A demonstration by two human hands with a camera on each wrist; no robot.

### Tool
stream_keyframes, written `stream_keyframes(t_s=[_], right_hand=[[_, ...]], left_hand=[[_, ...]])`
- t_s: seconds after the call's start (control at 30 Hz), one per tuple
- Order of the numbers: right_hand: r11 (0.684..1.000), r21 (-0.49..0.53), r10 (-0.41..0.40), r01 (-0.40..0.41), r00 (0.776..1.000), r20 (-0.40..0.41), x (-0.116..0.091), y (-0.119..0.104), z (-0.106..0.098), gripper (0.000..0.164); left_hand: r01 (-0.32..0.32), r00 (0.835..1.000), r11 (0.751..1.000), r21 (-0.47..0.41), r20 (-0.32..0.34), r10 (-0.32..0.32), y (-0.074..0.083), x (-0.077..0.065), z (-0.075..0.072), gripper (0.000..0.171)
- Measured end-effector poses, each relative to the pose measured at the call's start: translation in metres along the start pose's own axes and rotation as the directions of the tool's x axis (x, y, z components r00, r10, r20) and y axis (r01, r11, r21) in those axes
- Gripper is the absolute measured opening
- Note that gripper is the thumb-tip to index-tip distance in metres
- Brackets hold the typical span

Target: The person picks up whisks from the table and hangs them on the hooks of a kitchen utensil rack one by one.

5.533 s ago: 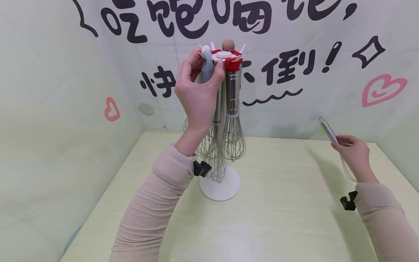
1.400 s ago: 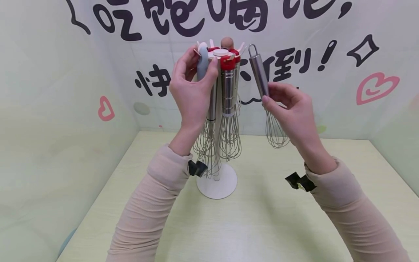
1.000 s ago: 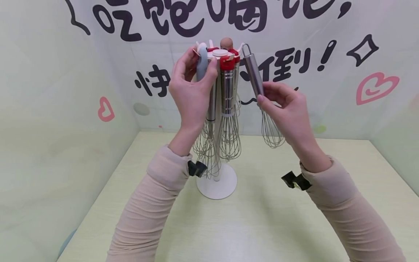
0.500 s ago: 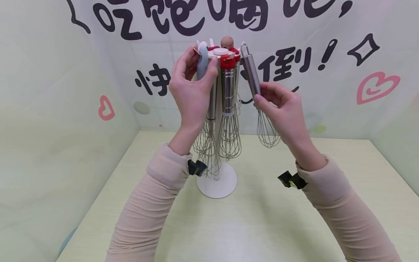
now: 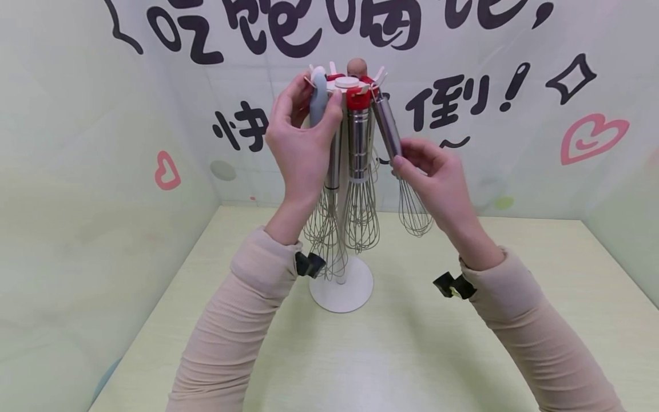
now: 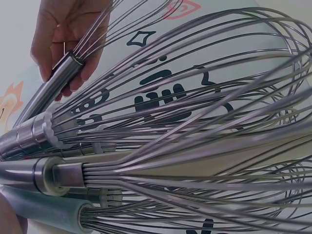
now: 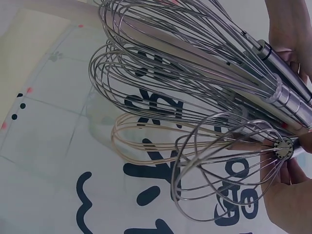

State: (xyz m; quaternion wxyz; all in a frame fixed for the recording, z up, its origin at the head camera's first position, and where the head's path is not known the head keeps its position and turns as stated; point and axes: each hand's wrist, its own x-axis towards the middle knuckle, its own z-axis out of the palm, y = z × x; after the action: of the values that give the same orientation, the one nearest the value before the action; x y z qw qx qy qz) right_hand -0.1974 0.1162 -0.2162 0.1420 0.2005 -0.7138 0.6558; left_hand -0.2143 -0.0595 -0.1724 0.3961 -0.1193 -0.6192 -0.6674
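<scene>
A white rack with a round base and a hooked top stands upright on the table, with several whisks hanging from it. My left hand holds the rack's top edge, fingers and thumb around a grey-blue whisk handle. A small steel whisk is pinched near the bottom of its handle by my right hand. Tilted, it has its top loop at a hook on the rack's right; whether the loop is over the hook is unclear. Beside it hangs a red-topped steel whisk.
The pale table ends at a printed fabric backdrop close behind the rack. A brown wooden knob sticks up at the rack's back. Hanging wire heads crowd together beside the right hand.
My right hand has brought the small whisk from the table's far right to the rack, lately moving left and slightly down so its loop meets the hook. My left hand stays at the rack's top.
</scene>
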Motion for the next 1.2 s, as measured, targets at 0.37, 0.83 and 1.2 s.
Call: stream_keyframes(t_s=[0.37,0.83,1.2], right_hand=[[1.0,-0.013,-0.004,0.004,1.0,0.015,0.0,0.007,0.006,0.033],[0.996,-0.087,0.021,-0.016,0.998,0.059,0.001,0.012,0.009,0.036],[0.991,-0.123,0.057,-0.048,0.996,0.073,0.0,0.016,0.009,0.037]], left_hand=[[0.005,1.0,1.0,-0.004,0.0,-0.005,0.0,-0.001,0.0,0.051],[0.016,1.0,1.0,-0.024,0.007,-0.015,0.001,-0.001,0.0,0.052],[0.019,1.0,1.0,-0.024,-0.003,-0.019,0.003,-0.006,0.002,0.057]])
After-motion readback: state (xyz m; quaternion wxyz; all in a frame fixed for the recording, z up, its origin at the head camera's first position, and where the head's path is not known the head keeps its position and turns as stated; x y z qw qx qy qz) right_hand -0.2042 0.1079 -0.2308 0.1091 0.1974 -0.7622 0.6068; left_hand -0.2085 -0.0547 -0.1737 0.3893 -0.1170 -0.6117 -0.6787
